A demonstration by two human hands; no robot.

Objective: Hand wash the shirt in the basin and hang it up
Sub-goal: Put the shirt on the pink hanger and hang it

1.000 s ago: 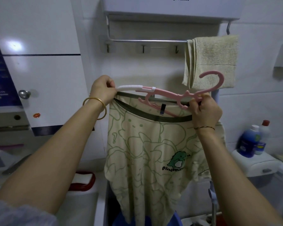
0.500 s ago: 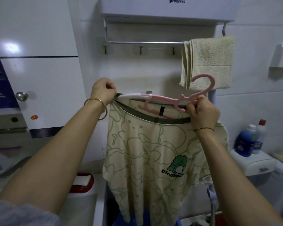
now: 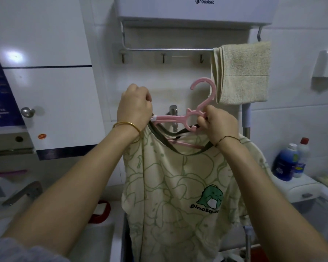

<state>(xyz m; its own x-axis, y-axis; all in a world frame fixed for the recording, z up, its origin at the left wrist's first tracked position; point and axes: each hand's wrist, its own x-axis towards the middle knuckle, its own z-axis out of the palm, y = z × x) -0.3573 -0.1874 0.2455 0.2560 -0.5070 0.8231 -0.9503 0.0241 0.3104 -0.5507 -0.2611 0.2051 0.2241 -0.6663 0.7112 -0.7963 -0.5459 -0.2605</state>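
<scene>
A cream shirt with green outlines and a dinosaur print hangs in front of me on a pink plastic hanger. The hanger's arms sit inside the dark green collar and its hook points up toward the towel. My left hand grips the shirt's left shoulder and the hanger's left end. At the hanger's neck, just under the hook, my right hand pinches the hanger together with the collar. The basin is hidden below the shirt.
A metal rail with small hooks runs along the wall above, and a beige towel hangs on its right end. A white cabinet stands left. Blue detergent bottles sit at right. A red-handled white container is low left.
Both hands have drawn closer together and the hanger has turned so its hook stands upright. The shirt's shoulders now drape over the hanger's arms, and the collar has narrowed.
</scene>
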